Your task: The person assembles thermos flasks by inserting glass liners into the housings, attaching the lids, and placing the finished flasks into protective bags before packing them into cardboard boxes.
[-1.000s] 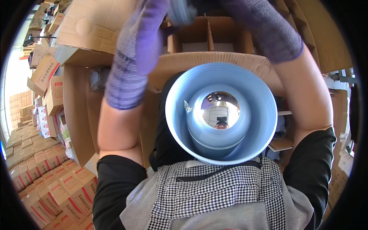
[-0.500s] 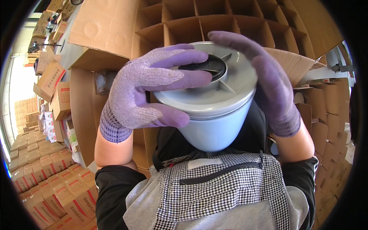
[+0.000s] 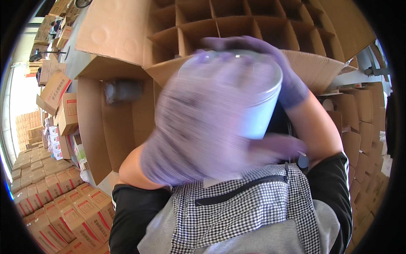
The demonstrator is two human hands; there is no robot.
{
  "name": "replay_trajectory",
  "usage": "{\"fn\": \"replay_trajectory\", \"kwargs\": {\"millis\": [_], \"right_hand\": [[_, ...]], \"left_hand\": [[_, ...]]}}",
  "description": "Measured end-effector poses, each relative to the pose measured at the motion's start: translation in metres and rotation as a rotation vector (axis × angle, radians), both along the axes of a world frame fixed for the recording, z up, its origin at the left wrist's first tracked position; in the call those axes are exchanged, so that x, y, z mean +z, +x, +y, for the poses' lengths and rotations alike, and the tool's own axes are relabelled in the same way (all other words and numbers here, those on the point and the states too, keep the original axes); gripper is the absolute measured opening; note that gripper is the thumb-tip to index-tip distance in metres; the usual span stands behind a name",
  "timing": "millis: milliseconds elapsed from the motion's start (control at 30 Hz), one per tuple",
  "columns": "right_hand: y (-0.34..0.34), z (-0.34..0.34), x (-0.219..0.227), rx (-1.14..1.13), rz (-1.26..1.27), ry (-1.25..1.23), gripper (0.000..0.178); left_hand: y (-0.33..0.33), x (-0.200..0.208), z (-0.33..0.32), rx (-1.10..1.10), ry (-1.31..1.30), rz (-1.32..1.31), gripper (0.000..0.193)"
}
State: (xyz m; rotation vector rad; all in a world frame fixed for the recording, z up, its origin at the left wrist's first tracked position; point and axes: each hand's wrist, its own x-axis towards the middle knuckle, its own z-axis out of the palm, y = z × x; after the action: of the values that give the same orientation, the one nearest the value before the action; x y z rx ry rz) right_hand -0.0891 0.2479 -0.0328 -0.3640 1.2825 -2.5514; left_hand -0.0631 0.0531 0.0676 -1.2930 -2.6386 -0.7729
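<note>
A pale blue-grey tapered container [image 3: 259, 120] with a grey lid [image 3: 277, 84] is tilted in front of my body. My left hand [image 3: 203, 118], in a purple-grey glove, is smeared by motion across the lid and near side, its thumb stretched out to the right. It hides the lid's black knob, and its grip cannot be made out. My right hand [image 3: 283, 72], gloved alike, curves round the far right rim and steadies the container, with its fingers reaching over the back edge.
Beyond the container stands an open carton [image 3: 237, 27] with cardboard dividers. An open box [image 3: 118, 122] at left holds a dark, plastic-wrapped item [image 3: 122, 91]. Stacked cartons [image 3: 72, 211] fill the lower left; more open cartons [image 3: 359, 127] line the right.
My left hand has swept right across the lid and now covers the knob. My right hand has moved from beside the container to its far rim. The container has tilted.
</note>
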Motion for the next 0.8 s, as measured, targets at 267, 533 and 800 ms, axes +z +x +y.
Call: {"fn": "replay_trajectory", "kwargs": {"millis": [267,533,800], "right_hand": [[0.025,0.031,0.073,-0.073,0.694,0.887,0.095],[0.009,0.026,0.089,0.114,0.842,0.578,0.068],[0.008,0.031,0.084,0.178,0.889,0.668,0.057]], "left_hand": [[-0.005,-0.05,-0.062,0.111,0.375,0.092,0.081],[-0.019,-0.044,-0.066,0.097,0.386,0.021,0.1],[-0.034,-0.041,-0.073,0.028,0.374,-0.145,0.105]]}}
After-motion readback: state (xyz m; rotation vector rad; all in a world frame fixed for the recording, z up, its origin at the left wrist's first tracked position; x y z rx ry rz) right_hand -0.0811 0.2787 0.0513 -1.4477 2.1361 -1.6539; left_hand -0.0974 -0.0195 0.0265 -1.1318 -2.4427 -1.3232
